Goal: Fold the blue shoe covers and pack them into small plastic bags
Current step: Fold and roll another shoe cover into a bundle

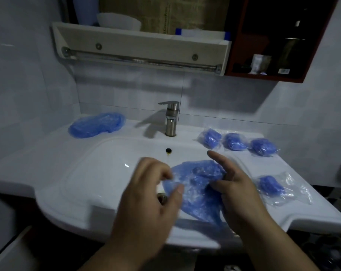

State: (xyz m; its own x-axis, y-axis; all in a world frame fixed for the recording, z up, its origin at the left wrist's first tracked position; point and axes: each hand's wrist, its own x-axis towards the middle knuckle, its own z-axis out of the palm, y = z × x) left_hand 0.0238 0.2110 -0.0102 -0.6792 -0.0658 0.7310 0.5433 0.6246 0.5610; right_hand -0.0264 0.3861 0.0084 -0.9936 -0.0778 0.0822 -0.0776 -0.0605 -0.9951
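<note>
A crumpled blue shoe cover (197,190) hangs over the basin of the white sink (87,173), held between both hands. My left hand (152,192) pinches its left edge between thumb and curled fingers. My right hand (238,190) grips its right side with thumb and lower fingers, while the index finger points up and away. A pile of loose blue shoe covers (96,125) lies on the sink's back left corner. Three packed small plastic bags (211,138) (234,141) (262,146) line the back right ledge. A fourth packed bag (271,185) lies nearer on the right ledge.
A steel faucet (170,118) stands at the back middle of the sink. Above it a white shelf with a towel rail (140,59) juts from the tiled wall. A dark red cabinet (273,40) with bottles hangs at the upper right.
</note>
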